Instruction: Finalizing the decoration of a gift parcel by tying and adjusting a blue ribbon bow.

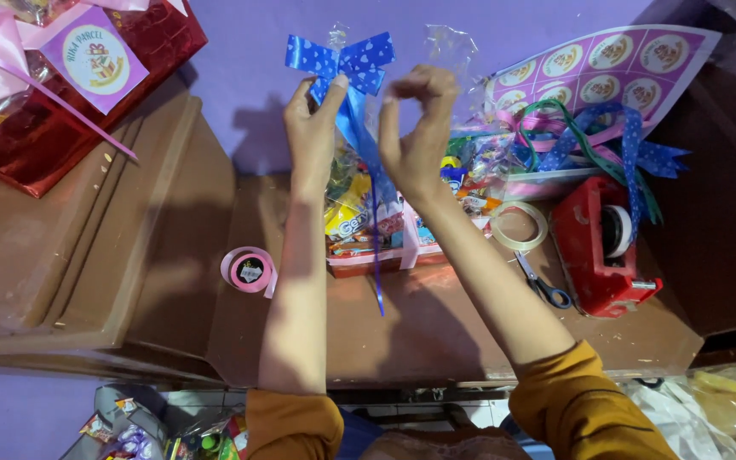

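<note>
A blue ribbon bow with small hearts (341, 61) sits at the gathered top of a clear plastic parcel of snacks (359, 223) on the brown wooden surface. My left hand (313, 128) pinches the bow from the left, thumb and fingers on the ribbon. My right hand (416, 128) has its fingers curled at the bow's right side, against the clear wrap. A long blue ribbon tail (376, 255) hangs down over the parcel.
A pink ribbon roll (249, 270) lies left of the parcel. Right of it are a clear tape roll (519, 226), scissors (543, 288), a red tape dispenser (602, 247), loose ribbons (594, 136) and a purple sticker sheet (606, 64). A red wrapped hamper (61, 94) stands far left.
</note>
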